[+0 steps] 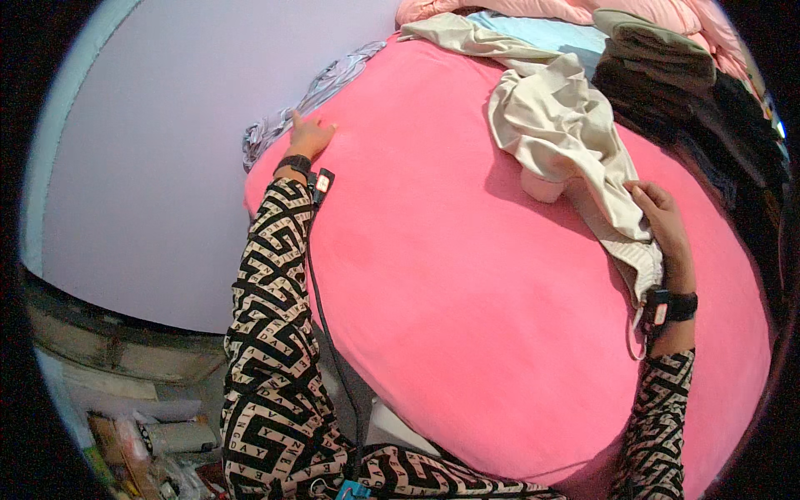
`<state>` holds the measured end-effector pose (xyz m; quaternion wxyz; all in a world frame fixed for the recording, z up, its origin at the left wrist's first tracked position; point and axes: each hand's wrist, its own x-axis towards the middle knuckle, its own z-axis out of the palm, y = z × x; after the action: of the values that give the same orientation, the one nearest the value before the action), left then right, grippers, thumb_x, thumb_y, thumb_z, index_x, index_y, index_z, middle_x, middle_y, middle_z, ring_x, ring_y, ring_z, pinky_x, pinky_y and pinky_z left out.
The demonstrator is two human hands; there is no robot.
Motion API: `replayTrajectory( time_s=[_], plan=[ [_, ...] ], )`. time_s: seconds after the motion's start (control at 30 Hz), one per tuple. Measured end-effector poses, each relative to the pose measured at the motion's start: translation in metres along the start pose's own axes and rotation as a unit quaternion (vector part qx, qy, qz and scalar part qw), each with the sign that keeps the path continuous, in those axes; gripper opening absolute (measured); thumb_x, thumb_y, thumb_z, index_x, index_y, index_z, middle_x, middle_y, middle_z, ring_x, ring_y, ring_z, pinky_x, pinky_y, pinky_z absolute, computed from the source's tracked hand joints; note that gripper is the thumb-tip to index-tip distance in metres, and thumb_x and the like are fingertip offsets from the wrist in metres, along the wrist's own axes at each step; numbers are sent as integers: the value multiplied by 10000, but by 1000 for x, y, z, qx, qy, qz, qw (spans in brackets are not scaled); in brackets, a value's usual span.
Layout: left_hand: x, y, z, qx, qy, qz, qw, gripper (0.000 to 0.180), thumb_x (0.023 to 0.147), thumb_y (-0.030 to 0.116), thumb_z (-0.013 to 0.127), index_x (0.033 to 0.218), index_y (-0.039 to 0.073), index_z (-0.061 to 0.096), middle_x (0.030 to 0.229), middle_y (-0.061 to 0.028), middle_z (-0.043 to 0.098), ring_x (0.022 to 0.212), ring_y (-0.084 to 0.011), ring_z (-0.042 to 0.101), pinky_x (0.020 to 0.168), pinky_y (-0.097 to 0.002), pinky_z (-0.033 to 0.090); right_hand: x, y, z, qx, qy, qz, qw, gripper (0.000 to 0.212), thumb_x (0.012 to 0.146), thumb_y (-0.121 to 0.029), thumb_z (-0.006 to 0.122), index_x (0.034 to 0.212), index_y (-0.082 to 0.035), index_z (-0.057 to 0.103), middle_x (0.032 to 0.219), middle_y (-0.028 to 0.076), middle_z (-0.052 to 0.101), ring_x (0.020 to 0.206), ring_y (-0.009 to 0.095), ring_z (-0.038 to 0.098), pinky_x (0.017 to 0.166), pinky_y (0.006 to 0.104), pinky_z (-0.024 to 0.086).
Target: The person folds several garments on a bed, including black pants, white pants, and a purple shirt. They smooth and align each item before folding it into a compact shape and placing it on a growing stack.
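With twelve at the far side of the pink sheet [425,308], I see open room from the middle down to six. The left hand [310,137], at ten, has a free path rightward until the cream garment [554,125] blocks twelve to three. Dark clothes [654,96] heap up at two; the wall [158,158] bars nine, and a cable [323,312] hangs at eight.

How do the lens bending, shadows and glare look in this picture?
In the head view, the fisheye lens bows the edge of the pink sheet, and the corners go black; in the head view, a soft shadow falls left of the beige garment; in the head view, the dark clothes show little detail, and a tiny bright spot glares near the right rim.
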<state>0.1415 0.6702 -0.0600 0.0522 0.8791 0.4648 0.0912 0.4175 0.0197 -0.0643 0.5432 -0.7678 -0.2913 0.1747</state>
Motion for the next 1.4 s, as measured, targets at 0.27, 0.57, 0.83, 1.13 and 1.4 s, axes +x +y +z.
replayTrajectory(
  time_s=[0.27,0.57,0.83,1.13,1.4],
  plan=[
    [29,-73,-35,-87,-17,-81,993,675,845,465,700,1424,153,545,1544,-315,322,1488,-504,116,1225,-466,190,-6,2,-7,102,-19,26,994,273,1017,-241,585,1156,-27,682,1004,-1,673,907,83,599,804,240,479],
    [31,-129,-43,-80,17,-41,996,384,898,405,636,1113,106,743,1109,-244,694,988,-288,688,1081,-426,422,-10,9,-18,97,0,34,995,256,1023,-209,578,1162,-15,669,1026,13,688,907,84,623,817,231,504],
    [46,-169,-30,-126,75,26,989,305,932,269,603,820,-4,679,661,-109,640,556,-204,622,509,-334,470,-9,15,-22,73,14,38,996,260,1019,-225,590,1121,-6,683,993,16,689,879,83,624,793,229,503],
    [-25,-25,-78,-754,111,-15,647,219,1008,228,453,888,82,565,745,-9,527,549,-122,423,486,-270,357,-1,25,-42,81,40,7,996,235,1011,-233,604,1066,-23,694,961,5,684,866,93,624,793,236,500],
    [-40,76,-130,-620,-156,403,655,456,1057,471,445,1265,104,617,1223,-23,628,902,-77,520,894,-256,474,1,22,-59,-1,95,7,995,270,1000,-273,616,1078,-29,703,958,-7,682,834,72,598,754,214,473]
  ],
)
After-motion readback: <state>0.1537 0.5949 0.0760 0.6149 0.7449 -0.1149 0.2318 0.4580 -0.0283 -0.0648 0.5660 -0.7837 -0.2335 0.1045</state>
